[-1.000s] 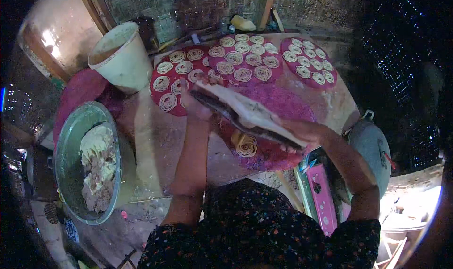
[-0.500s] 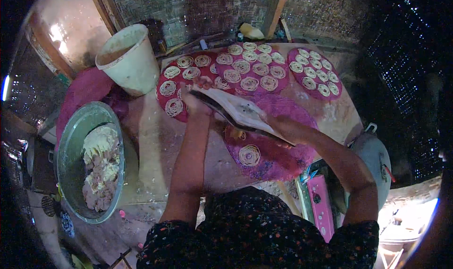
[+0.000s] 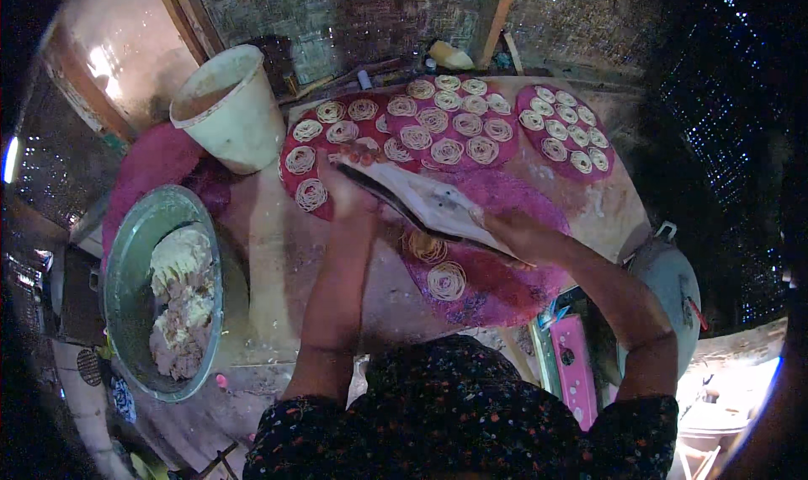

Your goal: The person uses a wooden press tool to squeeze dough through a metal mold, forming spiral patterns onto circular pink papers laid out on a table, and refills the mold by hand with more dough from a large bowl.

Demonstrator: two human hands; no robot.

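Between both hands is a pale, board-shaped hand press (image 3: pixel 442 202) with a dark lower edge, tilted down toward the right. My left hand (image 3: pixel 358 173) is closed round its far left end. At the near right end, my right hand (image 3: pixel 518 232) is wrapped round it. Just below the press, a coil of thin dough strands (image 3: pixel 427 245) lies partly hidden on a round magenta mat (image 3: pixel 513 299). Another finished-looking dough coil (image 3: pixel 446 281) rests nearer to me on that mat. The underside of the press is hidden.
More mats with several dough coils (image 3: pixel 448 151) cover the table's far side, including a mat at far right (image 3: pixel 581 170). A green basin (image 3: pixel 118 312) of dough stands left, behind it a whitish bucket (image 3: pixel 265 127). A grey lidded container (image 3: pixel 669 278) is at right.
The press has shifted slightly, mostly at its right end. More of the dough coil below it now shows as a ring. Both hands keep their hold.
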